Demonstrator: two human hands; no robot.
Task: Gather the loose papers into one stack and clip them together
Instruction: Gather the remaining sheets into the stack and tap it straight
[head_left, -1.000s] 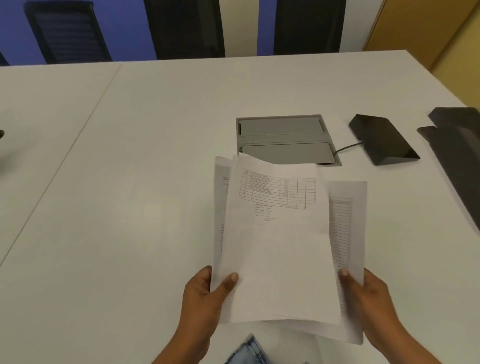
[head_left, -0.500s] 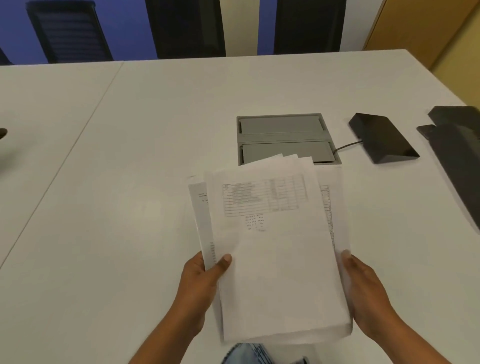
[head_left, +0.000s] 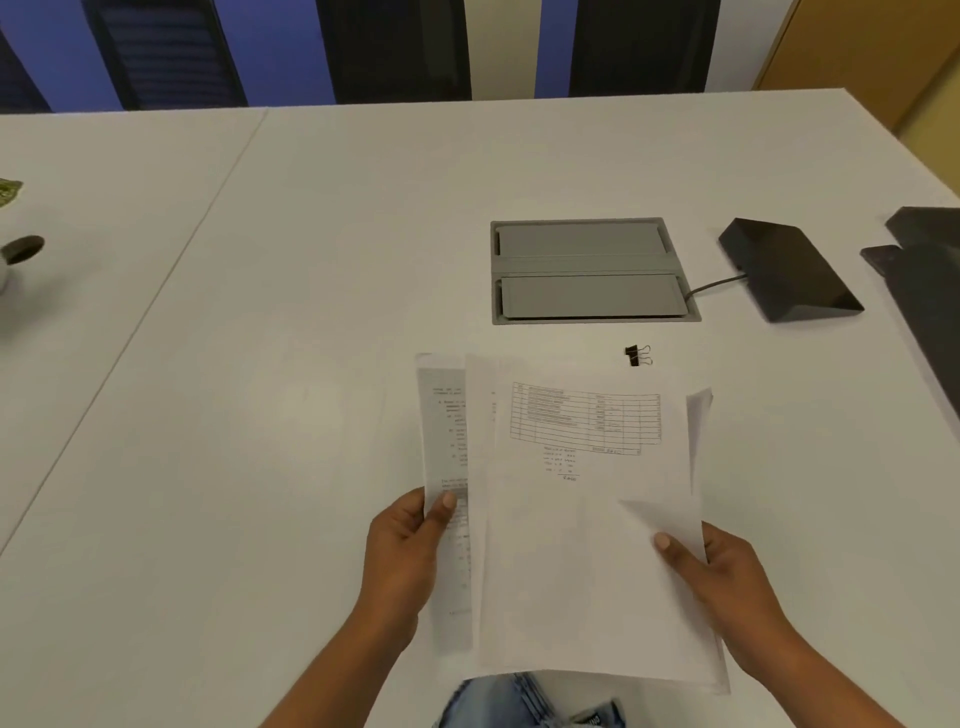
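Note:
Several white printed papers (head_left: 576, 545) are held loosely fanned above the near edge of the white table (head_left: 311, 364). The top sheet shows a printed grid with handwriting below it. My left hand (head_left: 405, 561) grips the left edge of the sheets, thumb on top. On the right edge my right hand (head_left: 722, 582) holds them the same way, thumb pressed on the top sheet. A small black binder clip (head_left: 636, 356) lies on the table just beyond the papers' top right corner, apart from both hands.
A grey cable hatch (head_left: 589, 270) is set into the table behind the clip. A black wedge-shaped device (head_left: 787, 270) with a cable sits to its right, dark flat items (head_left: 930, 280) at the far right edge. A round dark object (head_left: 21, 249) sits far left. Chairs stand behind.
The papers have come nearer to me and lower, uncovering the binder clip on the table. My right thumb now lies on top of the sheets. The sheets are fanned out more to the left.

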